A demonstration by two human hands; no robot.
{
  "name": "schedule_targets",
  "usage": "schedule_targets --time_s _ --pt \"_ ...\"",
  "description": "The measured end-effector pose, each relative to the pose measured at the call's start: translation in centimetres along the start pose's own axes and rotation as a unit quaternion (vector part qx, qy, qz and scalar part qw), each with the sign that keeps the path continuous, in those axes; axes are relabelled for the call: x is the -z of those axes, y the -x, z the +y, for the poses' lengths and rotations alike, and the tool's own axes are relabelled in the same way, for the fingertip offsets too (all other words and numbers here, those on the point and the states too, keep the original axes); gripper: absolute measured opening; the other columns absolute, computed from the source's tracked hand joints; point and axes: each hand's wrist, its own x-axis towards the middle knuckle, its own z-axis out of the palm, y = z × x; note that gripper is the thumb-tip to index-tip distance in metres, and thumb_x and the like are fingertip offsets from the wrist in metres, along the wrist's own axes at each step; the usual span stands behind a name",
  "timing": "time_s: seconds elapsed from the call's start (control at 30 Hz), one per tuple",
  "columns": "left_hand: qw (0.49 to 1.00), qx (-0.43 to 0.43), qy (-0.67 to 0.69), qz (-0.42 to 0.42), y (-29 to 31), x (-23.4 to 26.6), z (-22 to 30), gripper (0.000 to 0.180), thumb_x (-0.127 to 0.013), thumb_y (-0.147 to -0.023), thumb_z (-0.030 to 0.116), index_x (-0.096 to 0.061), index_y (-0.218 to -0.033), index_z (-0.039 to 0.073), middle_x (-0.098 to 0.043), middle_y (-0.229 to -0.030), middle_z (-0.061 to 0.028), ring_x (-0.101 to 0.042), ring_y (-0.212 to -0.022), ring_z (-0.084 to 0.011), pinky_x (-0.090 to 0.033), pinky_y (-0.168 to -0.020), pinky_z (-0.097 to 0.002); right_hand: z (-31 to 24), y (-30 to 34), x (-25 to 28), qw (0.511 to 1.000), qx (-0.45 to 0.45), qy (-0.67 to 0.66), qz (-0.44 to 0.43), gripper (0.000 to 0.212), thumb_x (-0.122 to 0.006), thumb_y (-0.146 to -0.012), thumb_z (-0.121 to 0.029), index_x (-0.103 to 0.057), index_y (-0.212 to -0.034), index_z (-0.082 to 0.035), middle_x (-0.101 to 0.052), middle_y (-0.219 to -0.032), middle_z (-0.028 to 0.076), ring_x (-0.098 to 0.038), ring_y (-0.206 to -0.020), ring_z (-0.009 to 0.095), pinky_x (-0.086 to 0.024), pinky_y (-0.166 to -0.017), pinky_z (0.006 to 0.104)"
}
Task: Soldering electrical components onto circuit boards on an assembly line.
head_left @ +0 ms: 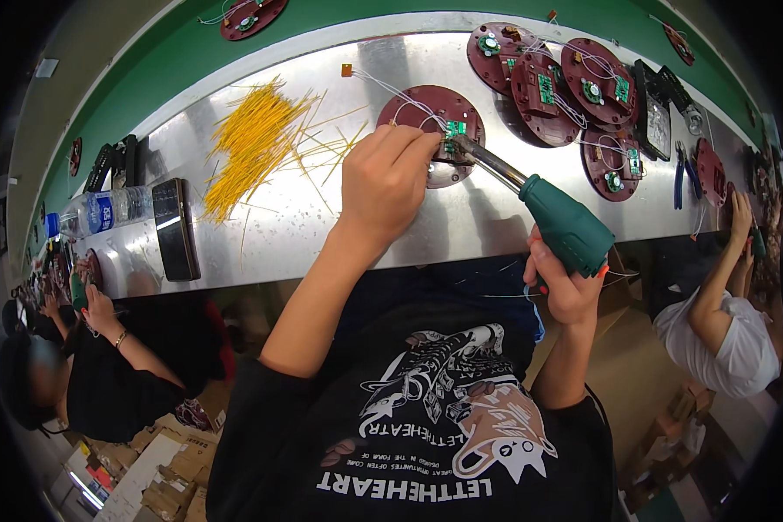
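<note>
Head cam view: the right hand (565, 283) is wrapped tight around the green handle of a soldering iron (531, 193), and the iron's long axis runs diagonally, handle low by that hand, metal tip pointing up and left onto the small green circuit board (455, 129). That board sits on a dark red round disc (426, 113) right at the left hand's fingertips. The left hand (387, 178) is pinched closed on something at the board, can't tell exactly what, maybe the thin white wires (400, 94). A pile of yellow wires (252, 143) lies off to the left of the left hand, more red discs (574, 83) sit beyond the right hand.
</note>
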Motion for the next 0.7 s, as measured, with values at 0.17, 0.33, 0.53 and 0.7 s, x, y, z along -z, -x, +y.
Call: schedule_targets --time_s 0.17,0.33,0.53,0.7 --pt "1.000 -0.002 -0.001 0.004 0.1 -0.1 -0.1 0.016 -0.068 -0.074 -0.001 -0.070 -0.089 0.002 -0.064 -0.081 -0.0070 -0.061 -0.071 -0.0250 -0.050 -0.062 -0.0360 -0.2 0.0 0.0 1.000 -0.009 0.024 -0.002 0.030 -0.059 -0.089 0.001 -0.058 -0.119 0.006 -0.062 -0.095 0.013 -0.058 -0.056 0.015 -0.047 -0.048 0.0264" --pt "1.000 -0.003 0.003 -0.003 0.2 0.1 -0.1 0.014 -0.070 -0.076 -0.001 -0.071 -0.091 0.000 -0.065 -0.082 -0.0090 -0.061 -0.069 -0.0260 -0.049 -0.060 -0.0362 -0.4 0.3 -0.3 0.999 0.015 -0.017 0.028 0.031 -0.060 -0.089 0.001 -0.058 -0.119 0.006 -0.062 -0.095 0.013 -0.057 -0.058 0.014 -0.047 -0.048 0.0263" --pt "1.000 -0.013 -0.019 -0.004 0.1 0.1 0.1 0.016 -0.066 -0.074 0.000 -0.070 -0.090 0.002 -0.062 -0.081 -0.0066 -0.061 -0.072 -0.0249 -0.050 -0.064 -0.0365 -0.3 0.7 0.0 0.997 0.033 -0.038 0.063 0.031 -0.059 -0.089 0.002 -0.058 -0.120 0.006 -0.063 -0.097 0.014 -0.057 -0.058 0.014 -0.047 -0.048 0.0262" --pt "0.999 -0.026 -0.044 0.000 0.2 -0.2 0.1 0.018 -0.066 -0.073 0.000 -0.069 -0.090 0.003 -0.062 -0.082 -0.0067 -0.061 -0.074 -0.0257 -0.051 -0.066 -0.0367 -0.2 1.0 0.3 0.996 0.042 -0.032 0.074 0.032 -0.058 -0.090 0.004 -0.058 -0.121 0.006 -0.064 -0.099 0.015 -0.057 -0.058 0.015 -0.047 -0.047 0.0263"
